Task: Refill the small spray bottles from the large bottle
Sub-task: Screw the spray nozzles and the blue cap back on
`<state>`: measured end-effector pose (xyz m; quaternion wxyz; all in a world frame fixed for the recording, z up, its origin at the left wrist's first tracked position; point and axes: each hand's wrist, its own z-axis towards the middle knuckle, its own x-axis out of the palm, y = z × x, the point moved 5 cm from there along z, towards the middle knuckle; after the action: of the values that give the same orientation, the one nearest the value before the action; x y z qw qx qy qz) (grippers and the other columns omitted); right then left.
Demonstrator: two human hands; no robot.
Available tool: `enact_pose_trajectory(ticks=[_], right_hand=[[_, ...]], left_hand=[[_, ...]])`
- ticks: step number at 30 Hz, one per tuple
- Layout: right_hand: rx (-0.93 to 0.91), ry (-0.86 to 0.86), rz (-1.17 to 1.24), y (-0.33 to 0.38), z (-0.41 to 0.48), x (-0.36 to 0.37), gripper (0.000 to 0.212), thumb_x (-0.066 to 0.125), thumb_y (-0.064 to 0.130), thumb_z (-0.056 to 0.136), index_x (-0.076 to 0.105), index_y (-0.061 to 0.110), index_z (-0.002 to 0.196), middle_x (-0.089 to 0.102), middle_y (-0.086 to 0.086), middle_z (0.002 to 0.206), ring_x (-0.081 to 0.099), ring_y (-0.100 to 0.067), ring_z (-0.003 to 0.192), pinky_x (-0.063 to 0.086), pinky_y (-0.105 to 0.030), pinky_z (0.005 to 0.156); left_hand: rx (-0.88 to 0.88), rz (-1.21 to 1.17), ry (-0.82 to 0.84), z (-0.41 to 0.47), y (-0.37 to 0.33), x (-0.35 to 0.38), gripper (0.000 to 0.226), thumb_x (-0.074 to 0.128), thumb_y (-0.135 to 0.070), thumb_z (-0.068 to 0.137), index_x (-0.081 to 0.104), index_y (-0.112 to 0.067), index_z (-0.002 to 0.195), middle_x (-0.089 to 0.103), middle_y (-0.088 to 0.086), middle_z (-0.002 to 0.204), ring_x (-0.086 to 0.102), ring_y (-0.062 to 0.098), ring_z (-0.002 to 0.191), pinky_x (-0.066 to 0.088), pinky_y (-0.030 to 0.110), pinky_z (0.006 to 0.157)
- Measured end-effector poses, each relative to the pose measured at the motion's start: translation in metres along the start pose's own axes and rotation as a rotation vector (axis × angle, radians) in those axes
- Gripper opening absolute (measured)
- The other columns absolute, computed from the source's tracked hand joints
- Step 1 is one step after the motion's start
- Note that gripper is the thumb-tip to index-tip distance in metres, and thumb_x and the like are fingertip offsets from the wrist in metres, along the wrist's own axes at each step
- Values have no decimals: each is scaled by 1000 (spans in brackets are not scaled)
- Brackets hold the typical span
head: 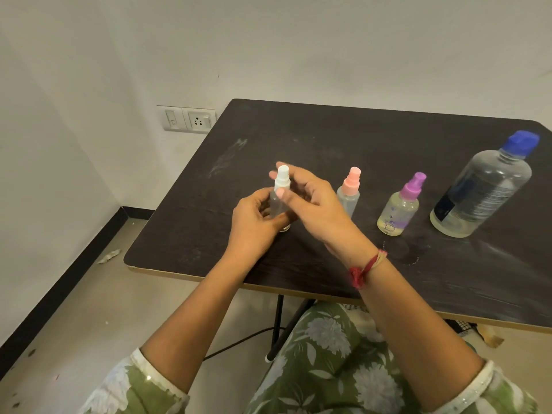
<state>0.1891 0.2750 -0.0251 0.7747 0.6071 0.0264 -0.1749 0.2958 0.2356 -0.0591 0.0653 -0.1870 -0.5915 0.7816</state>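
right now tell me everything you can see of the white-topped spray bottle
The white-topped bottle is small, slim and of clear plastic, with a white spray head fitted on its neck. It looks empty, though the hands hide much of it. It stands upright, and its base seems to rest on the table near the front left corner. The left hand grips its body, and the right hand pinches the collar of the head.

Table (328,138): near-black woodgrain, pale tan edge.
White-capped spray bottle (282,180): clear body.
Pink-capped spray bottle (349,192): clear body, salmon-pink top.
Purple-capped spray bottle (398,210): pale yellow liquid, purple printed motifs.
Large bottle (484,189): clear, royal blue cap, navy label, yellowish liquid at base.
Clothing (328,354): olive green, white floral print.
Wrist thread (366,268): red and yellowish.
Wall (268,40): off-white.
Skirting (59,288): black.
Floor (134,309): beige.
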Motion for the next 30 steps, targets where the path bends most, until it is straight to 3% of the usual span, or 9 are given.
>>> enact_pose_trajectory(ticks=[5,10,13,16,19,24,30], right_hand=[[-64,-103,-98,1,-2,-1,34,58,9,91,59,11,124,67,0,115,61,-10,111,49,-36,98],[-70,-251,-79,3,-8,1,27,68,15,85,65,19,111,68,11,99,64,-3,97,52,-19,86],[-51,-220,-64,3,-5,-2,26,71,13,82,64,22,106,69,9,98,65,-4,96,52,-22,86],[-13,-102,-91,1,-1,-2,37,68,14,85,60,16,121,66,3,112,62,-9,107,50,-27,93],[-39,-84,-155,2,-1,-4,31,60,12,90,61,11,122,66,3,109,62,-12,106,50,-31,94],[-101,-229,-274,7,-10,0,27,60,18,91,63,14,118,65,9,99,60,-2,92,44,-7,78],[-88,-274,-211,7,-17,-2,26,62,19,90,63,18,116,65,12,102,61,0,98,47,-11,84]], left_hand=[[23,17,5,-1,-1,1,33,73,-15,79,67,-14,112,72,-4,97,68,4,92,55,24,83],[36,44,-6,0,0,-1,34,71,-8,81,66,-14,114,73,-4,98,68,3,91,55,21,81],[38,45,5,-1,-2,-1,35,71,-9,81,65,-14,115,72,-5,98,68,2,91,54,18,80],[40,53,12,-1,-2,0,35,71,-10,81,65,-15,115,72,-5,98,68,2,91,54,19,81],[28,45,26,0,-2,1,36,72,-12,80,65,-13,116,72,-5,99,68,2,91,53,18,81],[50,104,16,-2,-3,0,34,68,-8,84,64,-15,116,69,-11,94,66,-4,87,51,12,76],[45,85,31,-1,-3,1,32,68,-4,83,64,-12,115,70,-4,94,66,-4,84,49,9,71]])
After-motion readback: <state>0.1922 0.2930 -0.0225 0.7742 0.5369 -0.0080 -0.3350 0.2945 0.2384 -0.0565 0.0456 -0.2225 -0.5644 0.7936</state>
